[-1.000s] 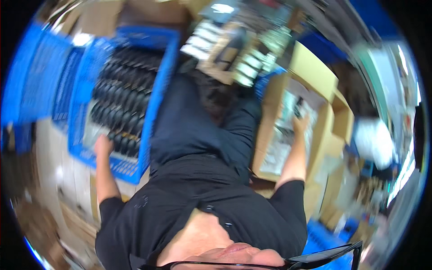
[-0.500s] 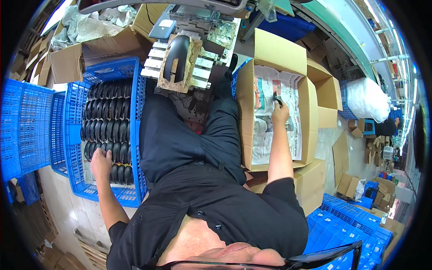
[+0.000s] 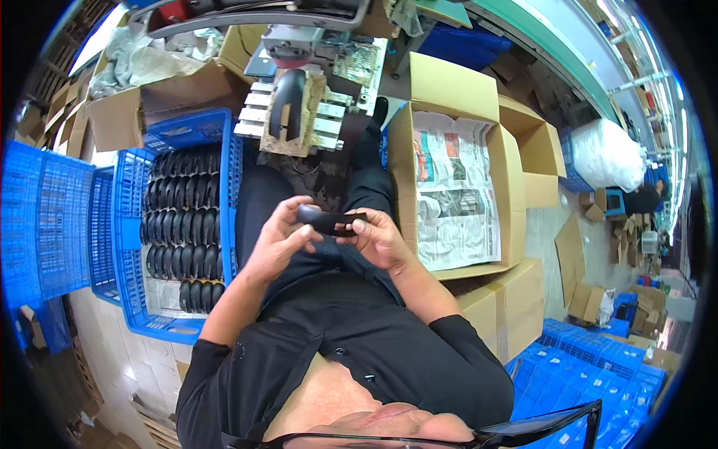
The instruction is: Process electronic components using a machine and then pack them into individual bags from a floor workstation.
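In front of my lap, a glossy black curved plastic shell (image 3: 326, 220) lies crosswise between my hands. My left hand (image 3: 278, 238) has its thumb and fingers about the shell's left end. With fingers and thumb, my right hand (image 3: 380, 238) pinches the right end; whether it also keeps some small dark item is hidden. To my left, a blue plastic crate (image 3: 129, 247) holds rows of similar black shells (image 3: 182, 226). Beyond my knees, a larger-looking black shell (image 3: 290, 97) with a slot sits in a brownish machine fixture (image 3: 313, 112).
An open cardboard box (image 3: 514, 202) lined with newspaper (image 3: 458, 224) stands to my right. Another carton (image 3: 120, 120) with crumpled plastic is at the far left. Machine parts (image 3: 288, 43) rise above the fixture. Blue crates (image 3: 576, 374) stack at the lower right.
My left hand has left the crate and come to my lap with a shell. My right hand has moved from above the newspaper to meet it. A machine head now shows above the fixture.
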Tool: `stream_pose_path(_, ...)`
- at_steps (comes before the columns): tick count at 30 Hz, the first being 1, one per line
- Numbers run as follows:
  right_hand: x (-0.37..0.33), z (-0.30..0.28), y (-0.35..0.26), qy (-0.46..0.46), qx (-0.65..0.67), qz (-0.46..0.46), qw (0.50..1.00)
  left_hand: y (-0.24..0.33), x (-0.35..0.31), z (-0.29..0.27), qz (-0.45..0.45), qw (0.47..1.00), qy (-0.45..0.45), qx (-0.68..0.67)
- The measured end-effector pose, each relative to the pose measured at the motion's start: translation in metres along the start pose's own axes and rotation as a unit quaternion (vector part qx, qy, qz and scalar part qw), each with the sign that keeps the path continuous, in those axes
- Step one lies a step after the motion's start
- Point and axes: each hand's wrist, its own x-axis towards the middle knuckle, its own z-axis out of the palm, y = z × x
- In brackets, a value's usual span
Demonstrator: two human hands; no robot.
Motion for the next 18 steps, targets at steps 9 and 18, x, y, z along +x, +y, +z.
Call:
stream_pose_path(9, 0.001, 0.044, -0.023, 0.001, -0.552, -0.129, 0.824, 0.033, 0.006, -0.004, -0.064, 0.963, -0.075, 0.251)
stream_pose_path(18, -0.003, 0.058, -0.033, 0.088, -0.526, -0.112, 0.839, 0.081, 0.03, 0.014, 0.2, 0.863, 0.056, 0.46)
